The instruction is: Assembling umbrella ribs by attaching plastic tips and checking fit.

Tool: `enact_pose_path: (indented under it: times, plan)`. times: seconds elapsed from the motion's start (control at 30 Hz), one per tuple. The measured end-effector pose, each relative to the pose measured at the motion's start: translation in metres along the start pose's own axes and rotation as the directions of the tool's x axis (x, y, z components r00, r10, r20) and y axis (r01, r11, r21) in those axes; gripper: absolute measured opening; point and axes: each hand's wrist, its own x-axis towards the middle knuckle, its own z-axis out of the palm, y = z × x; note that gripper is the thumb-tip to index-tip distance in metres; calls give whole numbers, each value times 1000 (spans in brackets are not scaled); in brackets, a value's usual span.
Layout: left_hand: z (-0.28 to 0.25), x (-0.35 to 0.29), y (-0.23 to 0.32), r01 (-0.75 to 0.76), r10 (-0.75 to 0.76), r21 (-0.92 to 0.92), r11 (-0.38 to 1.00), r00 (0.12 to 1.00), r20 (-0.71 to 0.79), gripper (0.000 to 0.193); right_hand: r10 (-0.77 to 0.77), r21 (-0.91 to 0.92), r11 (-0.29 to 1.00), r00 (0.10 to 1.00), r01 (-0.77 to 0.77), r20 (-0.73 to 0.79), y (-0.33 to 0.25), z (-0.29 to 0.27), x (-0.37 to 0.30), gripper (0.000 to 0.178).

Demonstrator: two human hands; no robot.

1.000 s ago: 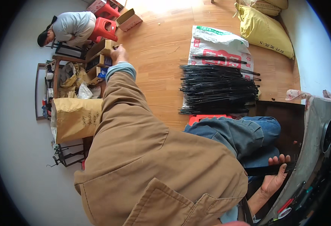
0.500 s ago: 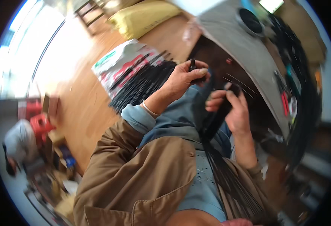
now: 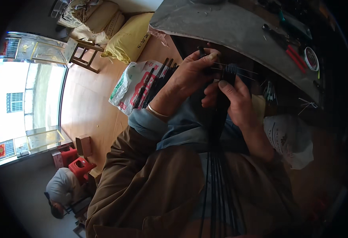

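My left hand is closed round a small dark tool, whose end stands up between thumb and fingers. Its other end is hidden by the fingers. Just right of it, my right hand pinches a bundle of long black strips near their upper end, thumb on top. The strips hang over my lap and fan out toward the lower edge. Several thin bright wires or needles cross the top of the bundle. More black strips lie on a white and red printed sack beyond my left forearm.
A grey-covered table edges the far right, carrying red-handled pliers or scissors and a roll of tape. A yellow sack and wooden stool stand far left. Another person bends by red stools.
The view has swung and steadied. My right hand has risen closer to my left hand, and the top of the black bundle now sits beside the left fingers.
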Motion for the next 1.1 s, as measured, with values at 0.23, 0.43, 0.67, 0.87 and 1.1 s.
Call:
enact_pose_path:
  times: [0.23,0.43,0.67,0.87,1.1]
  plan:
    - [7,8,-2,3,-3,41,999,1000,-10,23,-58,-162,985,998,53,-25,-4,-5,0,23]
    - [8,9,0,4,-3,44,999,999,-33,19,-41,-148,988,999,41,2,-6,-6,1,23]
    - [9,8,1,-32,32,-6,999,998,-45,18,-52,-177,983,999,53,8,-8,0,2,25]
    - [14,4,6,-75,75,-1,997,994,-82,21,-55,-147,988,998,51,-24,-4,1,6,25]
    - [12,7,9,-101,97,-67,993,994,-55,18,-61,-186,981,998,55,-24,-3,5,11,26]
